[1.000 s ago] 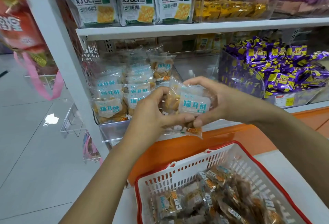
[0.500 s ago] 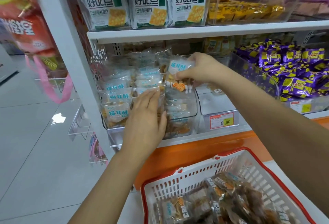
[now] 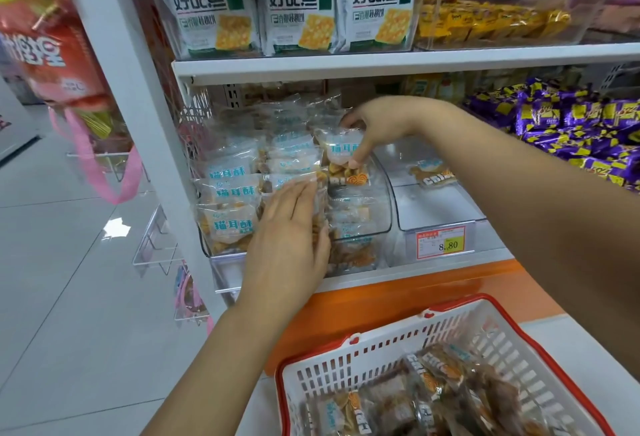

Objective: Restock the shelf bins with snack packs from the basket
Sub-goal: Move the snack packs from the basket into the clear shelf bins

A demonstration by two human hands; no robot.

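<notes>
Now right hand [image 3: 381, 124] pinches snack pack [image 3: 341, 151] at one o'clock of bin [image 3: 383, 207] — left hand [image 3: 291, 228] braces flat. Crowded packs may spill.

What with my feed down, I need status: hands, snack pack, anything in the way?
Right hand pinches snack pack at top of clear bin. Left hand flat against stacked packs. Basket holds more. Nothing blocking the bin.

Clear bin [image 3: 440, 210] behind price tag [image 3: 440, 243]: open room, one loose pack [image 3: 431, 172] at back. Left of tag: full bin [image 3: 383, 200], snack packs [image 3: 228, 224] stacked; left hand [image 3: 291, 238] and right hand [image 3: 377, 124] block it. Above tag: shelf board [image 3: 381, 61]. Right: purple packs [image 3: 571, 131].
</notes>
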